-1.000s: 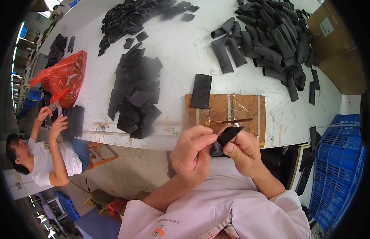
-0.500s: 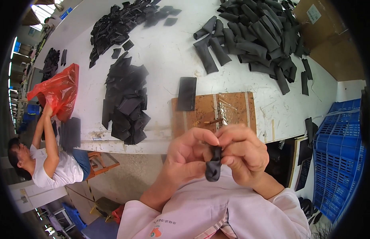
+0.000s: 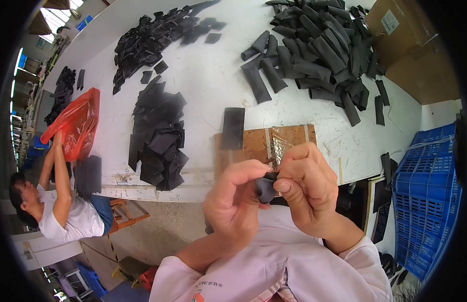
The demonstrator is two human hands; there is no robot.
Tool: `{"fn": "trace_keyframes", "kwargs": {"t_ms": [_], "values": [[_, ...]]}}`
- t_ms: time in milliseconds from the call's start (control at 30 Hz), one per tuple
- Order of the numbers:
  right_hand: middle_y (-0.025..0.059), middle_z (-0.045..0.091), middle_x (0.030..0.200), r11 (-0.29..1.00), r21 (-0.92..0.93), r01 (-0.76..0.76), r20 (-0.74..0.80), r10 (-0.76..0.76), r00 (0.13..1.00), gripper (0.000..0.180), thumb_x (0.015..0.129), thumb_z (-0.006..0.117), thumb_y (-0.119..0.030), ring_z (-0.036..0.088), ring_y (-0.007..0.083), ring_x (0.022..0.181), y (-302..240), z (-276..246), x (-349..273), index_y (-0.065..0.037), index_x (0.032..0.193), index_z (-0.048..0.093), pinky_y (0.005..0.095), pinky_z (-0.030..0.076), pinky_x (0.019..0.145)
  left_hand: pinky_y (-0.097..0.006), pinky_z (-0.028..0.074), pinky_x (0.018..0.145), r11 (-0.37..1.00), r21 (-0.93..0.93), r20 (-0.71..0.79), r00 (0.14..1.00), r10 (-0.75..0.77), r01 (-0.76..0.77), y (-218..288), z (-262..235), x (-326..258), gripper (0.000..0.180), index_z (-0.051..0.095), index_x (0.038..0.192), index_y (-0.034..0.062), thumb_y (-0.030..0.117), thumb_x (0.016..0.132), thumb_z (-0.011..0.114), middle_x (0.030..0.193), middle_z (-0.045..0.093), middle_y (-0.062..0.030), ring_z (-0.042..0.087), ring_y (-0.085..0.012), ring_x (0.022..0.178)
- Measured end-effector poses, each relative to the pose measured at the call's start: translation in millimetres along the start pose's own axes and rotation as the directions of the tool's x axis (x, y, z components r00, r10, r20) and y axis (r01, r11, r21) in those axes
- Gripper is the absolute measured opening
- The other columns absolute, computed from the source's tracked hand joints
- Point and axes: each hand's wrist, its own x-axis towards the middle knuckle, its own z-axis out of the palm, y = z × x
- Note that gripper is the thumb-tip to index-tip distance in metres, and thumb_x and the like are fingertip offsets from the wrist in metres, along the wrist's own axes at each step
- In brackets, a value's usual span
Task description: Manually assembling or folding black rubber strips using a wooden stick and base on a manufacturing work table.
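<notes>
A small dark grey fabric piece, folded or rolled, is pinched between my two hands in front of my chest. My left hand grips its left side between thumb and fingers. On the other side, the thumb and forefinger of my right hand press on its upper right edge. Just beyond my hands lies a brown board with tape strips across it, partly covered by my fingers. One flat black fabric piece rests over the board's far left corner.
Heaps of flat black pieces lie left of the board. Black fabric tubes are piled at the far right beside a cardboard box. A blue plastic crate stands at right. Leftward, a co-worker handles a red plastic bag.
My hands have risen slightly, and the fabric piece between them has turned and looks shorter and more bunched. The co-worker's red bag has shifted a little and hangs differently.
</notes>
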Motion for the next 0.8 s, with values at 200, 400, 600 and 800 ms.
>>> {"fn": "trace_keyframes", "kwargs": {"t_ms": [200,400,600,800], "values": [[0.0027,0.051,0.069,0.774,0.432,-0.463,0.255,0.388,0.886,0.022,0.087,0.051,-0.018,0.045,0.0073,0.064,12,-14,22,0.0,0.076,0.052,0.0216,0.037,0.057,-0.015,0.022,0.029,0.115,-0.833,0.521,0.838,-0.163,0.541,1,-9,36,0.026,0.041,0.108,-0.005,-0.006,0.082,0.041,0.093,0.054,-0.0225,0.033,-0.0013,0.031],[-0.0026,0.047,0.064,0.38,0.59,-0.712,0.471,0.554,0.686,0.025,0.086,0.054,-0.024,0.041,0.0049,0.059,61,0,-4,-0.002,0.074,0.053,0.0193,0.034,0.052,-0.017,0.022,0.027,-0.235,-0.77,0.638,0.714,-0.29,0.592,-50,-20,28,0.037,0.037,0.119,-0.0078,0.0,0.083,0.037,0.089,0.056,-0.0176,0.033,-0.0028,0.03],[-0.0035,0.044,0.06,0.361,0.567,-0.74,0.509,0.553,0.66,0.025,0.085,0.056,-0.026,0.035,0.0041,0.053,77,12,6,-0.005,0.072,0.053,0.0183,0.028,0.046,-0.016,0.021,0.027,-0.377,-0.828,0.56,0.631,-0.537,0.415,-62,-23,41,0.032,0.044,0.112,-0.0102,-0.001,0.081,0.039,0.081,0.06,-0.0141,0.031,-0.0026,0.03],[-0.0033,0.043,0.058,0.462,0.509,-0.726,0.564,0.458,0.687,0.028,0.084,0.056,-0.029,0.036,0.0048,0.052,90,8,5,-0.006,0.07,0.054,0.0192,0.03,0.047,-0.018,0.02,0.03,0.042,-0.812,0.489,0.716,-0.498,0.583,-44,-12,31,0.026,0.048,0.11,-0.0028,0.002,0.084,0.045,0.089,0.061,-0.0132,0.03,-0.0024,0.031]]}}
